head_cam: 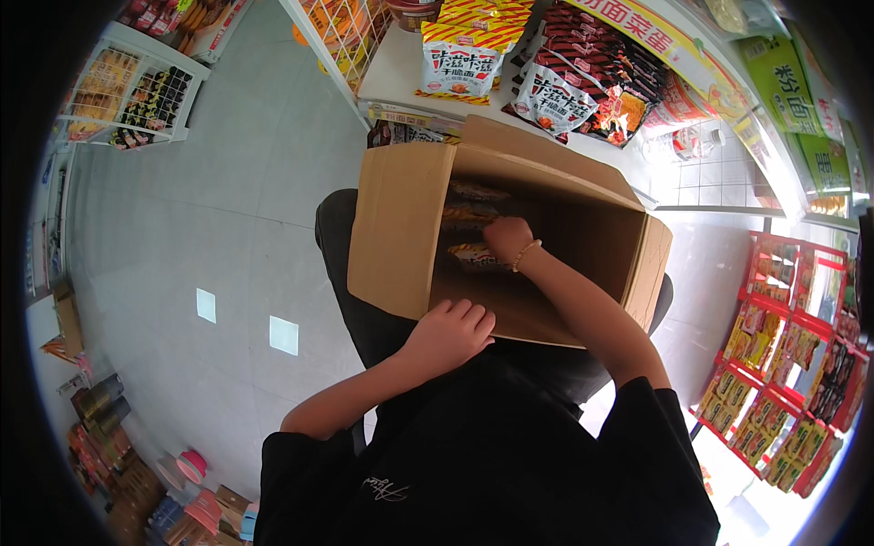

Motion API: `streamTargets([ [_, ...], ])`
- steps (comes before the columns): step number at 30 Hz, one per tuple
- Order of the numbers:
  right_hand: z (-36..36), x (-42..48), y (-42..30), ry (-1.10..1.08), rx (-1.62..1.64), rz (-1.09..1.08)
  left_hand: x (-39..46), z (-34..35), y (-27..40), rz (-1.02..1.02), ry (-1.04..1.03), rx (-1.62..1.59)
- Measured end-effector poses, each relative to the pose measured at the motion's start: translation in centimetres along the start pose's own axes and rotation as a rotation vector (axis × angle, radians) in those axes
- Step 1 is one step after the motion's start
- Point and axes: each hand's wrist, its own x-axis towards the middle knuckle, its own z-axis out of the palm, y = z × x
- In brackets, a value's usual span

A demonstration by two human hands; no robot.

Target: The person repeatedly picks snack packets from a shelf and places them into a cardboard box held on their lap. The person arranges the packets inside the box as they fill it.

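Observation:
An open cardboard box [403, 225] rests on my lap, its mouth facing up towards me. Several snack noodle packets [474, 256] lie inside, along its left side. My right hand [509, 242], with a beaded bracelet at the wrist, reaches inside among these packets; its fingers are curled and partly hidden, so whether it grips one cannot be told. My left hand [456, 332] lies over the near edge of the box with its fingers bent over the rim.
Beyond the box, a white shelf [392, 78] holds yellow-striped packets [461, 61] and dark red packets [573, 82]. Red display racks [765, 389] stand at the right. A white wire rack [184, 109] stands at the upper left, and stacked goods [102, 423] are at the lower left.

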Motion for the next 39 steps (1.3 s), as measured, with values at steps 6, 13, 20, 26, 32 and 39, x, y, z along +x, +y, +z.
streamTargets([
  [6, 6.1, 3.5, -0.5, -0.003, 0.124, 0.045, 0.0, 0.4, -0.2, -0.012, 0.021, 0.016],
  [13, 9.0, 5.3, -0.6, -0.079, 0.154, 0.021, 0.1, 0.6, -0.2, -0.010, 0.045, 0.067],
  [20, 9.5, 4.2, -1.1, -0.029, 0.264, 0.059, 0.2, 0.2, -0.3, 0.006, 0.042, 0.097],
  [26, 5.3, 2.6, -2.1, -0.065, 0.362, -0.046, 0.1, 0.6, -0.4, -0.012, 0.045, 0.096],
  [32, 11.1, 4.1, -2.0, -0.439, 0.350, -0.243, 0.5, 0.1, -0.5, 0.025, 0.015, 0.092],
  [39, 11.9, 6.4, -4.5, -0.606, 0.461, -0.177, 0.3, 0.1, -0.4, -0.006, 0.008, 0.070],
])
